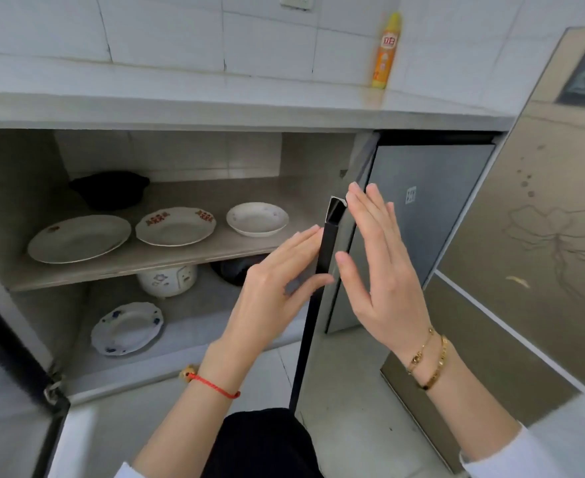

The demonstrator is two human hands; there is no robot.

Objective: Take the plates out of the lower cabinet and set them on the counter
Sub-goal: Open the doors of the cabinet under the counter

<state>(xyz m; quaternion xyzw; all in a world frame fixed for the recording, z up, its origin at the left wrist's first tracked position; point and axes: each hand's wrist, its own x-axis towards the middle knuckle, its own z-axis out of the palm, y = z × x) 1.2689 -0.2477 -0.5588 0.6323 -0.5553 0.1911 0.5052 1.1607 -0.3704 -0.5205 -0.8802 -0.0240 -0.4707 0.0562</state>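
Note:
The lower cabinet stands open. On its upper shelf (167, 262) lie three plates in a row: a large white plate (79, 238) at left, a red-patterned plate (175, 225) in the middle, a small white dish (257, 219) at right. A blue-flowered plate (127, 328) lies on the cabinet floor. My left hand (277, 288) touches the dark edge of the right cabinet door (322, 257) with straight fingers. My right hand (377, 260) presses flat on the door's outer face. The counter (215, 98) runs above.
A black pot (110, 189) sits at the back of the upper shelf. A white rice cooker (167, 279) and a dark pot stand below. A yellow bottle (385, 51) stands on the counter's right end. The left door (15, 367) hangs open. A patterned fridge (542, 236) stands at right.

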